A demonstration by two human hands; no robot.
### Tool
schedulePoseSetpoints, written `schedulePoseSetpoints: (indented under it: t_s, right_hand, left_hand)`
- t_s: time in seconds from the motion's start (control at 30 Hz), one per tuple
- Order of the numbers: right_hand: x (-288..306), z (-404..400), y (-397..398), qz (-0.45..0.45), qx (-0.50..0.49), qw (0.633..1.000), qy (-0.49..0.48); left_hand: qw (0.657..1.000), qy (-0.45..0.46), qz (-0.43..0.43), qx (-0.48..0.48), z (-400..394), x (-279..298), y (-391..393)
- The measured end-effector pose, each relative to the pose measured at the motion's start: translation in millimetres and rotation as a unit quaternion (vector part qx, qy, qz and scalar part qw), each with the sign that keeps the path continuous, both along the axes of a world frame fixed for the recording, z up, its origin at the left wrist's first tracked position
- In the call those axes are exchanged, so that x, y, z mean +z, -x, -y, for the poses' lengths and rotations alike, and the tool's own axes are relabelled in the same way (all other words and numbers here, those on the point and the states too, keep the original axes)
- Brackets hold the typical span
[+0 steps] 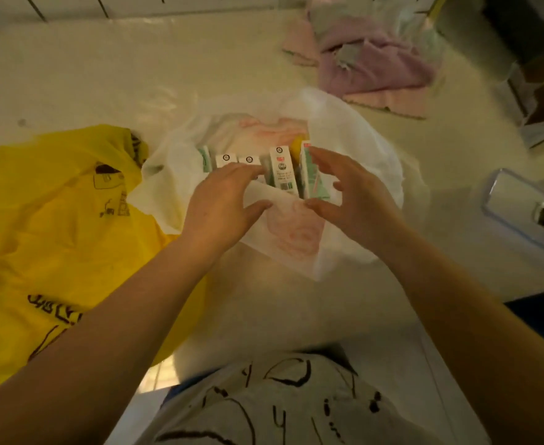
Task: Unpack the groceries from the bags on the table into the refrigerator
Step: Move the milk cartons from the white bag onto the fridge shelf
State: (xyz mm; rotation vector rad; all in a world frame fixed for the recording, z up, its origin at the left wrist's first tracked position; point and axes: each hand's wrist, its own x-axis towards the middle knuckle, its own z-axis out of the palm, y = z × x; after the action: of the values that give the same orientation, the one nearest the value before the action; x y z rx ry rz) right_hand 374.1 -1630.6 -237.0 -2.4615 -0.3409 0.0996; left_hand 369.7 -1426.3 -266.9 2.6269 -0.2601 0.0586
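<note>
A white plastic bag (354, 136) lies open at the table's middle with several small white-and-green cartons (282, 170) standing in a row inside it. My left hand (222, 203) reaches over the bag's near edge, fingers spread and straight, fingertips touching the low cartons on the left. My right hand (351, 194) hovers at the right end of the row, fingers extended beside the tall rightmost carton (310, 178), thumb below it; it holds nothing. A flattened yellow plastic bag (55, 220) lies to the left.
A pile of pink and lilac cloths (376, 62) sits at the table's far right. A clear plastic container (527, 213) is at the right edge. The white table (103, 75) runs back to a tiled wall.
</note>
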Motion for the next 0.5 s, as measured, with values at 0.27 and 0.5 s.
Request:
schedulePoseSetpoints:
  t_s: [0.27, 0.5]
  right_hand:
    - [-24.3, -27.6, -81.8, -0.029, 0.143, 0.989, 0.02]
    - [-32.0, -29.2, -146.1, -0.01, 0.269, 0.947, 0.174]
  left_hand:
    - [0.998, -0.024, 0.006, 0.055, 4.0, -12.8, -27.1]
    - [0.992, -0.064, -0.054, 0.099, -2.6, -0.8, -79.1]
